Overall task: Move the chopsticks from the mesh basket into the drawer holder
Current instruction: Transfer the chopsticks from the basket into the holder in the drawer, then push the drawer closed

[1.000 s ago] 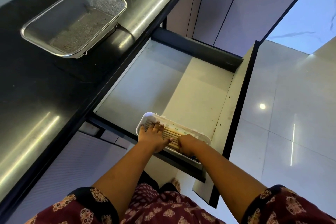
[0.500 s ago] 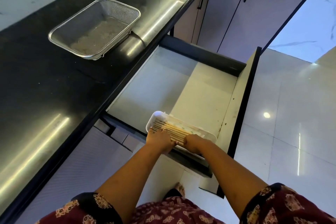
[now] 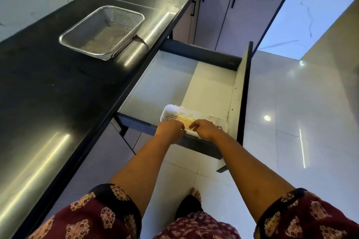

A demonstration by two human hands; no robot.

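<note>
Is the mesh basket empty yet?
Empty. The mesh basket on the counter shows only bare mesh inside; the chopsticks lie in the white holder in the open drawer.

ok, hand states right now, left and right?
Left hand: fingers curled at the chopsticks in the holder; grip cannot be told.
Right hand: the same, fingertips on the chopsticks, grip unclear.

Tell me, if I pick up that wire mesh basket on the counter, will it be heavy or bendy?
Probably light: the mesh basket looks empty, and its walls are thin see-through wire. The solid metal rim likely keeps it stiff rather than floppy. It might slide easily when pushed, since the black countertop looks smooth and glossy.
</note>
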